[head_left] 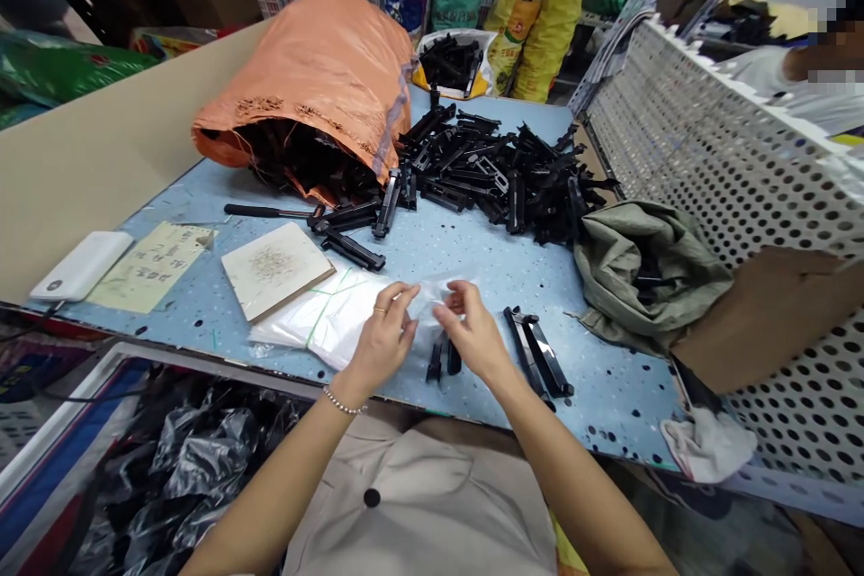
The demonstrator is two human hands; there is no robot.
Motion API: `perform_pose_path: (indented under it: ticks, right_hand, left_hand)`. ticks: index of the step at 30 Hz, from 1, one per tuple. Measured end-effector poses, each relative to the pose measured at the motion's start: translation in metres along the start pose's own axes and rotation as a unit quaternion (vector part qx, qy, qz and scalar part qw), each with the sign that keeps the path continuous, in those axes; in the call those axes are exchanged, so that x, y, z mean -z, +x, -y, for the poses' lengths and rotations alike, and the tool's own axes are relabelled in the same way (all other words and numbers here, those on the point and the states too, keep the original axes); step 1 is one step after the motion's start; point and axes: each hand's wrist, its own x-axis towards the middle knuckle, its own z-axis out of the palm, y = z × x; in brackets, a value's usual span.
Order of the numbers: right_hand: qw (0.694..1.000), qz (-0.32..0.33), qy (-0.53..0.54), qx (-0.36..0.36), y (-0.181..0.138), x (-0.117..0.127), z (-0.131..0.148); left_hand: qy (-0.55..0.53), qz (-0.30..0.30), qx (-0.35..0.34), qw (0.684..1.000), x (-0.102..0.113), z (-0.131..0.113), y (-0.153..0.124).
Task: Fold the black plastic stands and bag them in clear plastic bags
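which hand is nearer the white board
Left. The left hand is just right of the white board, by the clear bags; the right hand is farther right, past the left.

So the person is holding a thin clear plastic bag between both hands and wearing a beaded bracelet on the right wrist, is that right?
Not quite: the head view shows the beaded bracelet on the left wrist. The thin clear plastic bag is indeed between the left hand and right hand.
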Motion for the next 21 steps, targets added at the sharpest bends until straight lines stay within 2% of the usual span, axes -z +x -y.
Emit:
perform_pose_path:
  ticks: [2,4,6,8,10,12,14,16,18,20,21]
  right_hand:
    - [1.000,0.009,-0.006,0.009,0.015,-0.010,0.007]
    - [0.998,0.019,-0.004,0.061,0.026,-0.016,0.009]
    - [0.993,0.023,0.016,0.119,0.033,-0.016,0.009]
    - [0.992,0.002,0.014,0.125,0.034,-0.010,0.008]
    - [0.997,-0.008,-0.047,0.063,0.027,-0.002,0.006]
    - [0.988,0.028,-0.149,-0.028,0.011,0.005,0.004]
    - [0.964,0.082,-0.234,-0.101,-0.009,0.008,-0.002]
    - [0.952,0.108,-0.245,-0.149,-0.027,0.013,-0.011]
    - [0.965,0.108,-0.148,-0.190,-0.042,0.023,-0.021]
    - [0.969,0.087,0.041,-0.229,-0.054,0.035,-0.027]
    - [0.956,0.081,0.144,-0.243,-0.060,0.041,-0.027]
  left_hand:
    - [-0.047,-0.005,0.029,0.998,-0.005,0.000,0.000]
    - [-0.063,-0.017,0.056,0.996,-0.004,0.006,0.004]
    - [-0.041,-0.006,0.058,0.997,0.002,0.014,0.011]
    - [0.001,-0.007,0.057,0.998,0.010,0.021,0.019]
    - [0.046,-0.049,0.064,0.996,0.018,0.026,0.024]
    - [0.082,-0.086,0.061,0.991,0.024,0.027,0.028]
    - [0.106,-0.089,0.044,0.989,0.025,0.027,0.029]
    - [0.123,-0.074,0.030,0.989,0.021,0.027,0.029]
    - [0.130,-0.057,0.028,0.990,0.013,0.025,0.027]
    - [0.120,-0.036,0.030,0.992,0.002,0.022,0.024]
    - [0.109,-0.023,0.030,0.993,-0.004,0.020,0.022]
